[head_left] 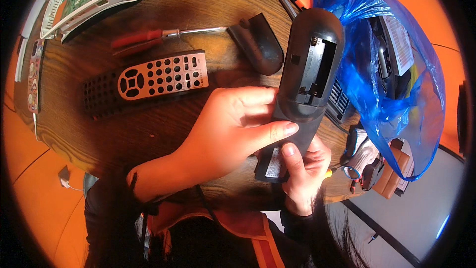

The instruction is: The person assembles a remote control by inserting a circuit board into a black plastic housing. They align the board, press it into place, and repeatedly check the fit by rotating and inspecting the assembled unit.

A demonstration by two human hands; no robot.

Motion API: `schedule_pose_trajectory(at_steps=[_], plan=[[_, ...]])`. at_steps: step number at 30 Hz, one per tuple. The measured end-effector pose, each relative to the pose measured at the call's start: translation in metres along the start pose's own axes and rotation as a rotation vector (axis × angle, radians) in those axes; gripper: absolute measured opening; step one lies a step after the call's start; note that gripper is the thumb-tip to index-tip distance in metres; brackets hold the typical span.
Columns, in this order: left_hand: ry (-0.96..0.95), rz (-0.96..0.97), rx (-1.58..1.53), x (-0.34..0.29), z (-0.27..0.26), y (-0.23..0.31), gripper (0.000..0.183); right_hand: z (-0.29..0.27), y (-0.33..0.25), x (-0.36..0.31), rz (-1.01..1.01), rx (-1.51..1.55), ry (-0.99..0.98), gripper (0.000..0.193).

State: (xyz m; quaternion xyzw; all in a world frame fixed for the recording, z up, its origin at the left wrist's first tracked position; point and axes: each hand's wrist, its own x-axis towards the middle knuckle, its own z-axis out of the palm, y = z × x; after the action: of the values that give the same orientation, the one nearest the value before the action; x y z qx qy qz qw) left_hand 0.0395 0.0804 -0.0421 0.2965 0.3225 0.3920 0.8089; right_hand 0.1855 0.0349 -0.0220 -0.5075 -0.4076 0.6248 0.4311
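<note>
Remote-control shell (303, 74), battery bay open, clamped by left hand (225, 131) and right hand (302, 168) above the table (148, 129); prying the halves apart likely follows.

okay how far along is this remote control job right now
Done: the battery cover lies off on the table, leaving the battery bay empty. In hand: left hand and right hand grip the black remote, back up. Left: its shell looks unopened; the red-handled screwdriver lies idle.
</note>
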Motion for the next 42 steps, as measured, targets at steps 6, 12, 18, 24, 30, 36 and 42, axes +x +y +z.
schedule_pose_trajectory(at_steps=[6, 12, 18, 24, 30, 36, 42], plan=[[-0.008, 0.097, -0.184, 0.001, 0.005, -0.004, 0.029, 0.0, -0.002, -0.003, -0.03, -0.065, 0.023, 0.018], [-0.036, 0.188, -0.135, -0.001, 0.002, -0.004, 0.033, 0.0, 0.002, -0.004, -0.058, -0.177, 0.031, 0.018], [-0.067, 0.314, 0.087, -0.006, 0.0, -0.003, 0.031, 0.003, 0.005, -0.003, -0.125, -0.149, 0.055, 0.012], [-0.086, 0.323, 0.09, -0.006, 0.0, -0.002, 0.03, 0.002, 0.009, -0.003, -0.195, -0.117, 0.062, 0.012], [-0.087, 0.319, -0.001, -0.006, 0.003, -0.004, 0.03, -0.003, 0.017, -0.001, -0.27, -0.05, 0.074, 0.016], [-0.082, 0.304, 0.012, -0.005, 0.002, -0.004, 0.03, -0.003, 0.015, -0.001, -0.243, -0.124, 0.094, 0.014], [-0.058, 0.259, -0.053, -0.004, 0.003, -0.004, 0.028, -0.002, 0.01, -0.001, -0.173, -0.148, 0.104, 0.014]])
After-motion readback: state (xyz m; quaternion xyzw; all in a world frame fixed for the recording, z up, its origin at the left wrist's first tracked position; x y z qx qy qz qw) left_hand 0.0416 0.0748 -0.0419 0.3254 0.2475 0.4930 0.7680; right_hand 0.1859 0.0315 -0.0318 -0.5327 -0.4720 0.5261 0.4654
